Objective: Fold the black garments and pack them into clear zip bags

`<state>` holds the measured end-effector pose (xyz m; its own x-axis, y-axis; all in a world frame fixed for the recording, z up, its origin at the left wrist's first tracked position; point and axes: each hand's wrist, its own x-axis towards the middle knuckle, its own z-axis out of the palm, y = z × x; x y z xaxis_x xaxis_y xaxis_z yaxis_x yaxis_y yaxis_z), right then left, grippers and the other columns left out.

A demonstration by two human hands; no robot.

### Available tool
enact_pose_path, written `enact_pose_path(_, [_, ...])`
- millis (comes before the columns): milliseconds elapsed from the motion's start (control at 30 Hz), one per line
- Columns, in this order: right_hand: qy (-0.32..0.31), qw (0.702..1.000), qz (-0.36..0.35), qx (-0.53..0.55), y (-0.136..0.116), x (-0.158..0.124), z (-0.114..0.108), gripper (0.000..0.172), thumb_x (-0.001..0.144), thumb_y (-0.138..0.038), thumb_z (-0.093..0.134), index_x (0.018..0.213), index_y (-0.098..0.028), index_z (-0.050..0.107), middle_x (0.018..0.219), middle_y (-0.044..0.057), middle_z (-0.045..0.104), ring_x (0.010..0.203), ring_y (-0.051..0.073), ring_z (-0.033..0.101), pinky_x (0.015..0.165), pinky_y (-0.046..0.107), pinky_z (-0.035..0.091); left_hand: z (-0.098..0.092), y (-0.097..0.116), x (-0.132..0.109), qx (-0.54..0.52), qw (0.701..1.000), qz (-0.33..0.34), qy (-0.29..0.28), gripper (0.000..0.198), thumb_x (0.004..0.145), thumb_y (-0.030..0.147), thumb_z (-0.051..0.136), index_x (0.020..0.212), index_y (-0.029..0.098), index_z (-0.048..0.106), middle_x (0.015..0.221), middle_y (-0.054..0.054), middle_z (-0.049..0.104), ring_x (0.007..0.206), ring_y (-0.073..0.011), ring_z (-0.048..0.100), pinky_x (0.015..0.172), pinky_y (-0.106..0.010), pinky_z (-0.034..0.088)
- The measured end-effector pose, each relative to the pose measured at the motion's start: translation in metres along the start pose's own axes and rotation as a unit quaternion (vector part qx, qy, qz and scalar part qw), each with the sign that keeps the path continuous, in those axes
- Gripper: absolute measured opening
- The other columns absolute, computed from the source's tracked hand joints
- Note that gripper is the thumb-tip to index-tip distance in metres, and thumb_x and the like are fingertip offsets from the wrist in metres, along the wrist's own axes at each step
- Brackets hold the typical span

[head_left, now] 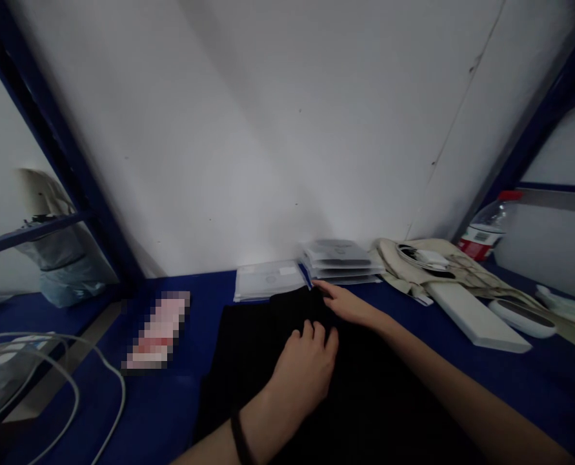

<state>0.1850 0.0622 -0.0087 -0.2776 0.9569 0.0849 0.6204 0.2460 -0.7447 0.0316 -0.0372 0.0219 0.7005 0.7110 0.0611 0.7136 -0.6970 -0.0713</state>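
A black cloth, seemingly a garment (248, 339), lies spread on the blue surface in front of me, with a doubled-over part at its far edge. My left hand (306, 365), a dark band around its wrist, rests on the cloth with fingers apart and slightly bent. Just beyond it, my right hand (348, 303) touches the far right edge of the cloth, fingers stretched to the left. The right thumb is hard to make out. Dark fabric hides its own folds and its near edge.
Clear zip pouches (270, 281) and a stack of plastic sleeves (342, 258) lie by the wall. To the right are a beige bag (461, 261), a white box (478, 316) and a bottle (485, 226). A blurred-out pink item (159, 329) and white cables (77, 387) lie left.
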Motion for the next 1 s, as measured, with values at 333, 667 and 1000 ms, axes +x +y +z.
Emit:
enact_pose_path(333, [-0.043, 0.986, -0.101, -0.124, -0.010, -0.013, -0.014, 0.066, 0.064, -0.001, 0.040, 0.129, -0.016, 0.042, 0.135, 0.007, 0.043, 0.125, 0.020, 0.037, 0.107, 0.044, 0.024, 0.004, -0.007, -0.001, 0.111, 0.990, 0.083, 0.007, 0.045, 0.085, 0.014, 0.040, 0.130, 0.010, 0.034, 0.109, -0.024, 0.057, 0.098, -0.0307, 0.058, 0.066, -0.036, 0.052])
enact_pose_path(667, [-0.093, 0.966, -0.190, -0.149, -0.008, -0.019, -0.028, 0.072, 0.065, 0.001, 0.039, 0.130, -0.031, 0.041, 0.146, 0.000, 0.022, 0.132, 0.022, 0.023, 0.106, 0.046, 0.023, 0.003, -0.043, 0.001, 0.045, 0.989, 0.106, 0.093, 0.031, 0.082, 0.012, 0.043, 0.113, 0.015, 0.046, 0.093, -0.007, 0.063, 0.081, -0.0190, 0.062, 0.065, -0.030, 0.053])
enact_pose_path(1000, [0.030, 0.963, -0.248, -0.101, -0.027, -0.016, 0.010, 0.047, 0.063, -0.011, 0.057, 0.109, -0.019, 0.056, 0.126, 0.011, 0.051, 0.115, 0.024, 0.047, 0.097, 0.043, 0.035, 0.000, -0.077, -0.006, -0.134, 0.951, 0.094, 0.263, 0.038, 0.080, 0.011, 0.041, 0.116, 0.019, 0.041, 0.111, -0.008, 0.060, 0.099, -0.0172, 0.058, 0.083, -0.031, 0.049])
